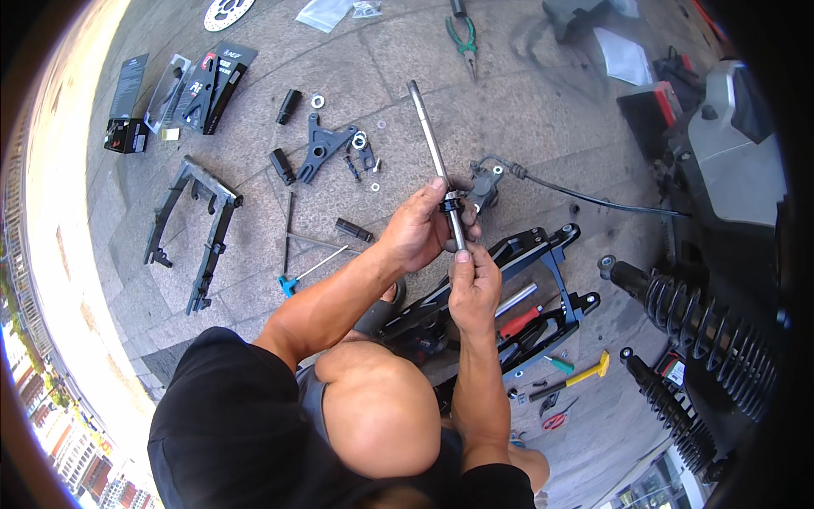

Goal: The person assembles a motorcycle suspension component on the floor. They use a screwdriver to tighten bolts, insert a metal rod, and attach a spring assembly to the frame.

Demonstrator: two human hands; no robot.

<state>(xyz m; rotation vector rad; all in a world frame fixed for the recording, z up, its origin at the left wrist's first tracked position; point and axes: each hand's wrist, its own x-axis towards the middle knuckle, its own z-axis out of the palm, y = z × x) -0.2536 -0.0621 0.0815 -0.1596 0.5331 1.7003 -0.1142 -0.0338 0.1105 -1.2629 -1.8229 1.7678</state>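
A long silver metal axle rod (430, 131) slants up and away from my two hands, its far end threaded. My left hand (417, 229) is closed around it at a black ringed collar (451, 202), thumb on top. Closer to me, my right hand (474, 293) pinches the rod's lower end between thumb and fingers. Just beyond my left fingers lies a grey brake caliper (485, 188) with a black hose. Beneath my right hand rests a black swingarm frame (549, 267) on the paving.
To the left lie a dark fork-shaped frame (222, 222), a grey bracket (322, 151), a blue-handled T-wrench (288, 285) and opened boxes (212, 89). Pliers (464, 42) lie ahead. On the right are a yellow hammer (585, 371), coil-spring shock absorbers (708, 318) and a vehicle body (736, 161).
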